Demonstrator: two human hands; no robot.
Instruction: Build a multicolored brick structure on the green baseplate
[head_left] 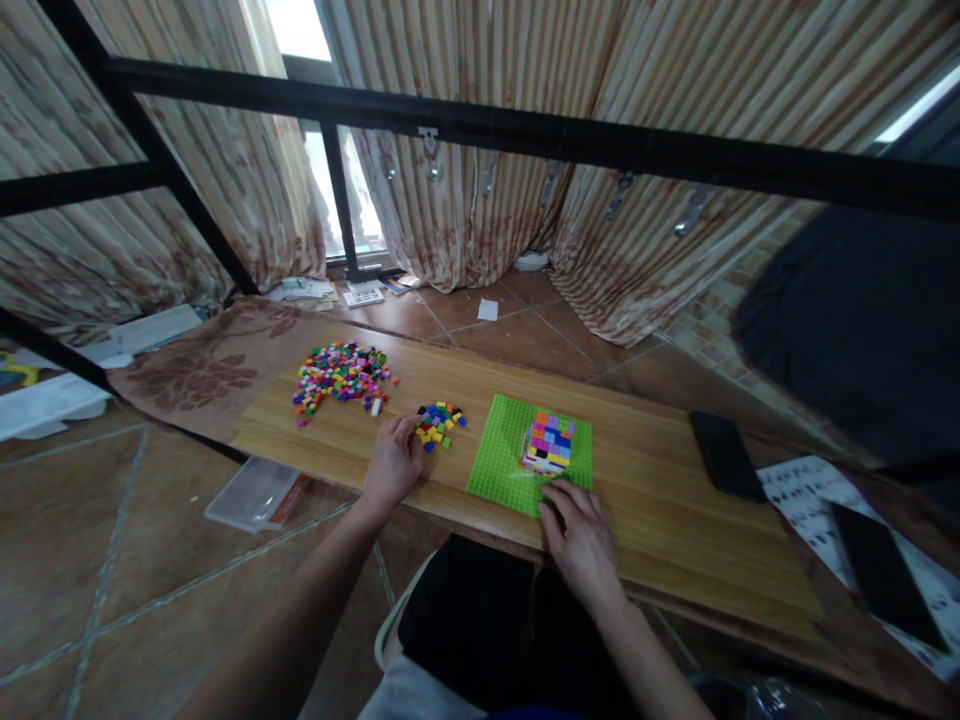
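Note:
My left hand (395, 457) is at the left edge of a small pile of colourful toy bricks (444, 422), its fingertips touching the nearest ones. Its fingers are bent and slightly apart, and no brick shows clearly between them. On a green studded baseplate (495, 460) stands a block built of bricks (550, 442), with a multicoloured top and partly white sides. My right hand (581, 528) rests at the front edge of the baseplate, just before the block. Its thumb and forefinger are apart, with nothing visible in them.
A larger heap of mixed bricks (341, 372) lies on the left of the wooden board (652, 500). At the right are a black phone (726, 455), a printed sheet (806, 485) and another dark flat device (889, 575). Below the left edge sits a clear plastic box (251, 493). A black metal bar (480, 118) crosses above.

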